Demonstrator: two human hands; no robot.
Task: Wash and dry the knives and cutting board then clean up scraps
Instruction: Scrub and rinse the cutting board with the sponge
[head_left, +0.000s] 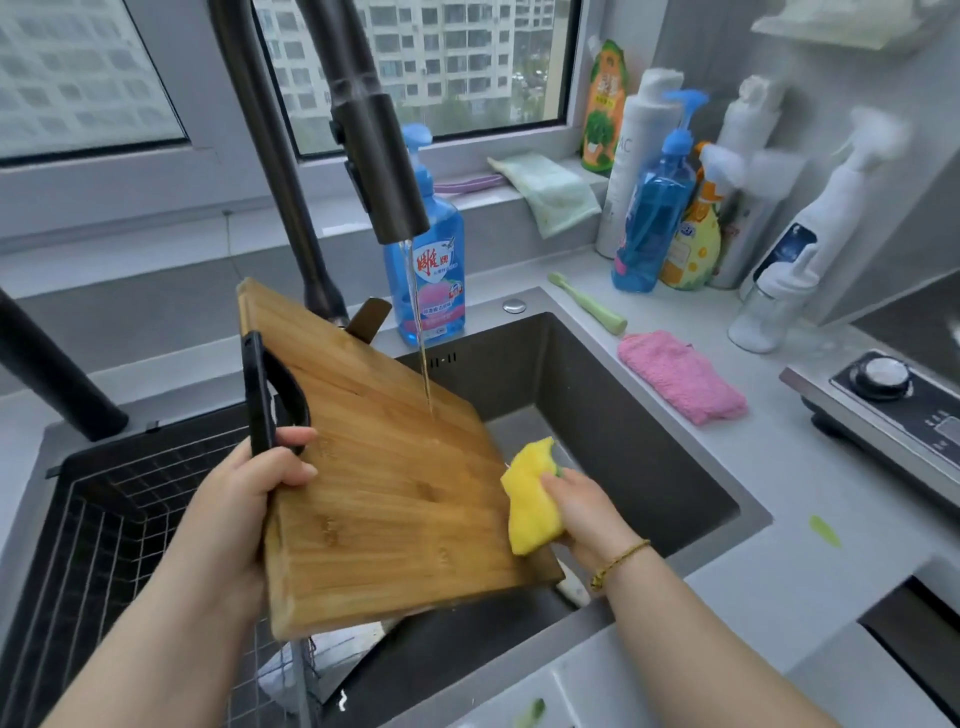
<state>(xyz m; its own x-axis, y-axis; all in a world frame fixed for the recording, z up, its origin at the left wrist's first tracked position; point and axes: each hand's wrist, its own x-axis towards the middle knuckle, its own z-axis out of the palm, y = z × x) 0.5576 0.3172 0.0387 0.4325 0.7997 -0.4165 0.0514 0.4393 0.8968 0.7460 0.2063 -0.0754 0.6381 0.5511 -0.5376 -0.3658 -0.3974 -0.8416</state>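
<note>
The wooden cutting board (384, 467) is held tilted over the sink (623, 415), between the two hands, its far corner raised toward the faucet. A thin stream of water (423, 353) falls from the dark faucet head (382, 166) onto the board's upper face, beyond both hands. The left hand (244, 499) is clamped on the board's left edge, thumb on top, just below the black loop handle (270, 395) fixed to that edge. The right hand (582, 509) is closed around a yellow sponge (530, 499), which touches the board's right edge. A beaded bracelet (621, 561) circles the right wrist.

Under the board's near corner, below the right hand, a pale object lies in the sink basin; what it is cannot be told. Left of the left hand sits a dark wire drying basket (104, 519).

Beyond the hands, behind the water stream, stands a blue dish soap bottle (426, 270). On the tabletop (779, 519) to the right of the right hand lie a pink cloth (680, 376), a green toothbrush (587, 304) and a green scrap (825, 531). Farther right and back stand several cleaning bottles (654, 208) near the window sill.
</note>
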